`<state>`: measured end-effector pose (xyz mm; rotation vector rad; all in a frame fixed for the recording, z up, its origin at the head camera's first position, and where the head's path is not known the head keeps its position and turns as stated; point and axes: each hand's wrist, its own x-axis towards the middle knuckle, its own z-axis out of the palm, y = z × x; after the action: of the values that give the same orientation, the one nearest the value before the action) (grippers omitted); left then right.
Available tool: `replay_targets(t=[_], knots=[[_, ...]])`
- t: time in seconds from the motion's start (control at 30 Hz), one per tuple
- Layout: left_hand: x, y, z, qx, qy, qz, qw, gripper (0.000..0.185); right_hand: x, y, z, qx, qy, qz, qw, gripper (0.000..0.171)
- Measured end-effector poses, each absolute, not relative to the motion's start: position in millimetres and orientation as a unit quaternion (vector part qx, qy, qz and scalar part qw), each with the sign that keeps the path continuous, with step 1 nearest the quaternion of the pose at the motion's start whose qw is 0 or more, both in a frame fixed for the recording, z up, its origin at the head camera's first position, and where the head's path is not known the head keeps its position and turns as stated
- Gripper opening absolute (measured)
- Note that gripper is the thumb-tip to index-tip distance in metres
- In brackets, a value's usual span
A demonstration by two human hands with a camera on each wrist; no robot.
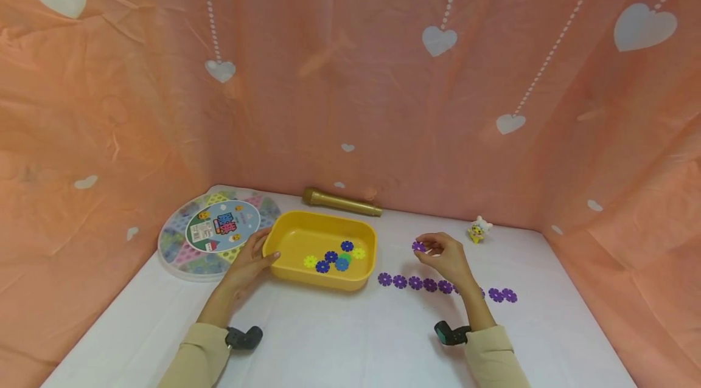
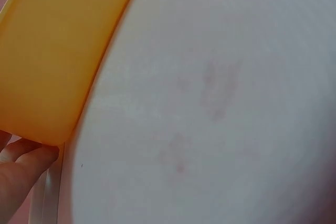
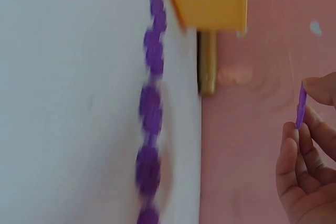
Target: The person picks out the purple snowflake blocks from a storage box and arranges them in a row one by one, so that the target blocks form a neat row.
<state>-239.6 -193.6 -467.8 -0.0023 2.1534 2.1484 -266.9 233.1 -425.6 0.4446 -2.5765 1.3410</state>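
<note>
Nearest, the yellow tray (image 1: 320, 254) is being steadied by the left hand (image 1: 249, 263), fingers curled over its rim, while a purple flower piece (image 1: 418, 246) is being pinched by the right hand (image 1: 446, 257) above the purple row (image 1: 416, 283).

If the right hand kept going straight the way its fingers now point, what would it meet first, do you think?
The right hand, pinching a purple flower piece, points left toward the yellow tray. The tray's right wall would probably come first, though the hand's height above the table is unclear.
</note>
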Motion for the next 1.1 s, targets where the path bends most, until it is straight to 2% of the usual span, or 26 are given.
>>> replay_targets(t=[0.37, 0.63, 0.9, 1.1], knots=[[-241.4, -193.6, -465.5, -0.007, 0.709, 0.703, 0.053, 0.071, -245.7, 321.0, -441.1, 0.041, -0.918, 0.373, 0.132, 0.032], [-240.9, -194.2, -464.9, -0.015, 0.708, 0.704, 0.055, 0.071, -222.1, 377.0, -449.4, -0.052, -0.937, 0.328, 0.110, 0.039], [-238.1, -193.9, -467.0, 0.014, 0.701, 0.711, 0.047, 0.070, -208.5, 411.4, -458.2, -0.142, -0.933, 0.323, 0.073, 0.045], [-237.2, -193.8, -466.4, 0.013, 0.701, 0.712, 0.048, 0.069, -207.3, 422.8, -466.7, -0.173, -0.929, 0.312, 0.094, 0.042]])
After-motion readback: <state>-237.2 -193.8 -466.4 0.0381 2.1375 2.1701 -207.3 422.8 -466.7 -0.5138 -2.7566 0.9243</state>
